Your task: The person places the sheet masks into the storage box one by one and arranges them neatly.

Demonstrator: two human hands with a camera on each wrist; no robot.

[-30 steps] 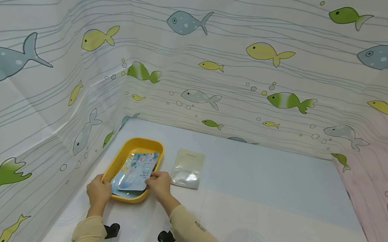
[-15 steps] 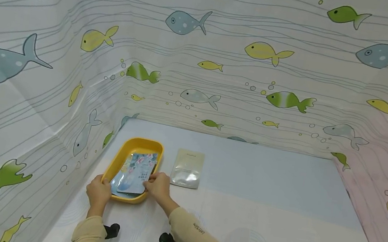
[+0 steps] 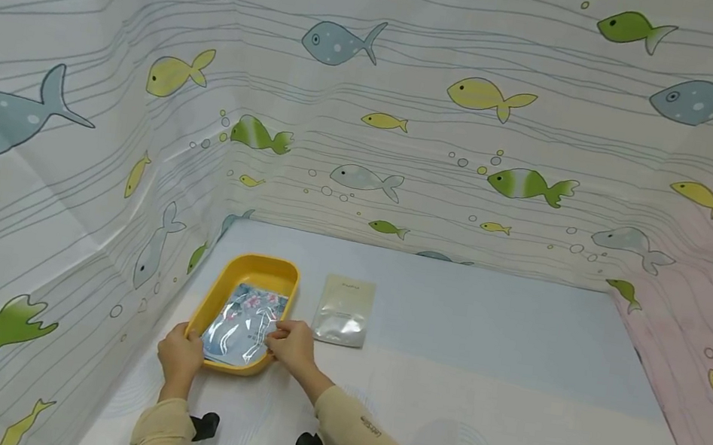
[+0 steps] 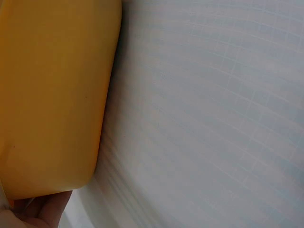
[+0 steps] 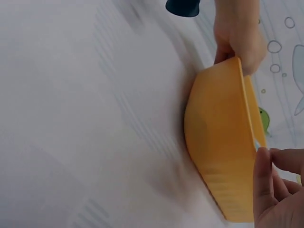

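Observation:
A yellow tray (image 3: 287, 266) with rounded corners stands at the left of the table, and a glossy blue floral packet (image 3: 239, 328) lies inside. My left hand (image 3: 181, 354) grips the near left part of the rim; its fingers (image 4: 50, 209) show under the tray wall in the left wrist view. At the right rim, my right hand (image 3: 294, 347) pinches the packet's edge between thumb and forefinger. Only a sliver of the packet (image 5: 257, 144) shows beside those fingertips in the right wrist view. Whatever lies beneath the packet is hidden.
A pale gold and silver packet (image 3: 344, 312) lies flat on the table to the right of the tray. Fish-patterned sheeting (image 3: 449, 144) rises behind and at both sides. Black wrist mounts (image 3: 205, 426) show beside the forearms.
The floral packet has come down flatter and nearer in the tray, covering the packet seen under it before. My right hand has shifted very slightly; the left hand keeps its place.

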